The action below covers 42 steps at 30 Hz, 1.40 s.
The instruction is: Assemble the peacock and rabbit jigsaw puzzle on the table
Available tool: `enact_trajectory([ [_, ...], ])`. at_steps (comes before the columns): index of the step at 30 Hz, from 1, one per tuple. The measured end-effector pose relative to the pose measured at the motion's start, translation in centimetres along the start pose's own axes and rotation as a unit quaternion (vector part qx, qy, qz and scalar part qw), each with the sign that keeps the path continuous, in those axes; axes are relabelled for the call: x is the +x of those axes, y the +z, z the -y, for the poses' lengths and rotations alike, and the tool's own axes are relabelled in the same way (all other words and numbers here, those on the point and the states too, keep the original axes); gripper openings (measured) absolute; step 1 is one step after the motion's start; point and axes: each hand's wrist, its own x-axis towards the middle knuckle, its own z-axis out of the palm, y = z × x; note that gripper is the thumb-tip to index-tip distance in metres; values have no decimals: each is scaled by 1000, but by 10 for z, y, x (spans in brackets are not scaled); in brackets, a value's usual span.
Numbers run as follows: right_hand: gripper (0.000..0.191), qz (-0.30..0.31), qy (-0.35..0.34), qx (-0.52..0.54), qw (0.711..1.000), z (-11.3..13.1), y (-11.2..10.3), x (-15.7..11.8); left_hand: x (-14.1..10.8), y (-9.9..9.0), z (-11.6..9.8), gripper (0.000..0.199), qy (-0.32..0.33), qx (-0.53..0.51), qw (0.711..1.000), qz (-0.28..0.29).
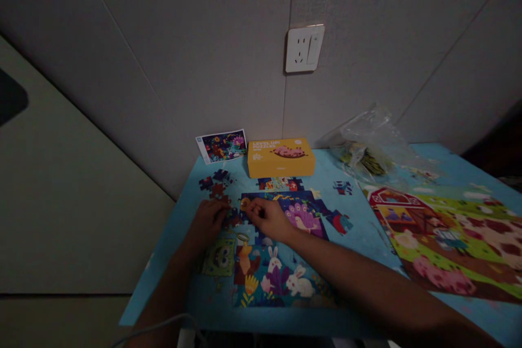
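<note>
A partly joined jigsaw puzzle [261, 261] lies on the blue table, with rabbits, a fox and a purple peacock on it. My right hand [269, 218] reaches over its upper left part, finger and thumb pinched on a dark puzzle piece [245, 204] with an orange-brown round shape. Just left of it, my left hand [210, 217] is closed, its fingertips down at reddish and dark loose pieces [233, 217]. Whatever those fingers hold is hidden. More loose pieces [218, 190] lie beyond the left hand, and a joined strip [281, 184] lies above the puzzle.
A yellow puzzle box [281, 159] and a picture card [223, 147] stand by the wall. To the right are a clear plastic bag [367, 147] with contents and a farm puzzle [448, 244]. Loose pieces [340, 222] lie right of the puzzle. A pale cable [163, 323] crosses the left forearm.
</note>
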Motion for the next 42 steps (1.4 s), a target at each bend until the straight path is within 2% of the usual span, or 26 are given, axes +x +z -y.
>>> enact_trajectory([
  [11, 11, -1, -6, 4, 1000, -1, 1, -1, -3, -6, -6, 29, 31, 8, 999, 41],
  [15, 9, 4, -4, -1, 1000, 0, 0, -1, -3, -1, 2, 20, 29, 25, 999, 24],
  [21, 9, 11, -1, -5, 1000, 2, -1, -2, -3, -1, 9, 19, 31, 49, 998, -13],
  [25, 9, 12, -5, -4, 1000, 1, -1, -1, -4, -5, 0, 34, 69, 21, 997, 29],
  [28, 12, 14, -8, -1, 1000, 0, 0, 0, -5, -5, -3, 30, 64, 14, 996, 61],
  [32, 10, 20, -8, -1, 1000, 0, 0, 0, -7, -1, 1, 31, 39, 21, 997, 58],
  [42, 8, 21, -12, -13, 1000, 1, -1, 0, -7, -2, 0, 30, 50, 21, 997, 63],
])
